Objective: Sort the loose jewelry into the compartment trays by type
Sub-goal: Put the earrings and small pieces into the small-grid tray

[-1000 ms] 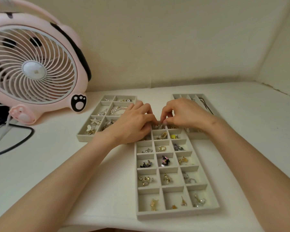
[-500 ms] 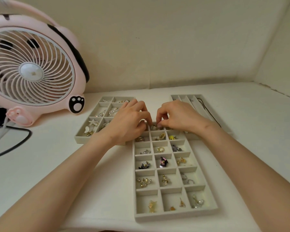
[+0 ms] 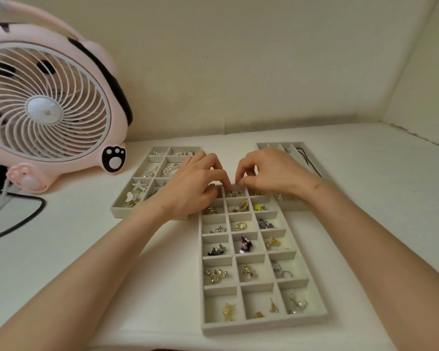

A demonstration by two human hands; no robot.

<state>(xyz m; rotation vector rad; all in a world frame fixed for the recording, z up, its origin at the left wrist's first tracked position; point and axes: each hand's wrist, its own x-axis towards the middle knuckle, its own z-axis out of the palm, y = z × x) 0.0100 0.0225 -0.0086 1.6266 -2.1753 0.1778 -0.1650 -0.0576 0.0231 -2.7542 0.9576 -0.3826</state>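
Fingers (image 3: 222, 174) of the left hand (image 3: 193, 186) are curled, with index and thumb tips brought down at the far middle compartment of the centre tray (image 3: 264, 325). The right hand (image 3: 274, 173) is likewise: fingers bent, index and thumb tips pressed together just above the same compartment. The tips of the two hands nearly meet. Whether a piece sits between either pair of tips: cannot tell, as the spot is small and partly covered. Both forearms reach in from the near edge, one on each side of the centre tray.

Head view, task items. Jewelry (image 3: 214, 274) lies in the centre tray, a few small pieces per compartment:
- second row: gold oval piece (image 3: 243, 205) in the middle, yellow piece (image 3: 257, 207) to its right
- fourth row middle: black-and-pink piece (image 3: 245, 244)
- fifth row right: silver hoops (image 3: 280, 271)

The left tray (image 3: 117, 211) has larger compartments and sits just beside the centre tray's far left corner, partly covered by the left hand. It holds a star brooch (image 3: 139, 185) and a white heart piece (image 3: 130, 197). The right tray (image 3: 269, 145) has long narrow slots, lies beyond the right hand and holds a black cord (image 3: 306, 157).

Head view, surroundings. All three trays rest on a white tabletop (image 3: 86, 249). A pink fan (image 3: 48, 110) stands at far left, with a black cable (image 3: 43, 207) on the tabletop below it.
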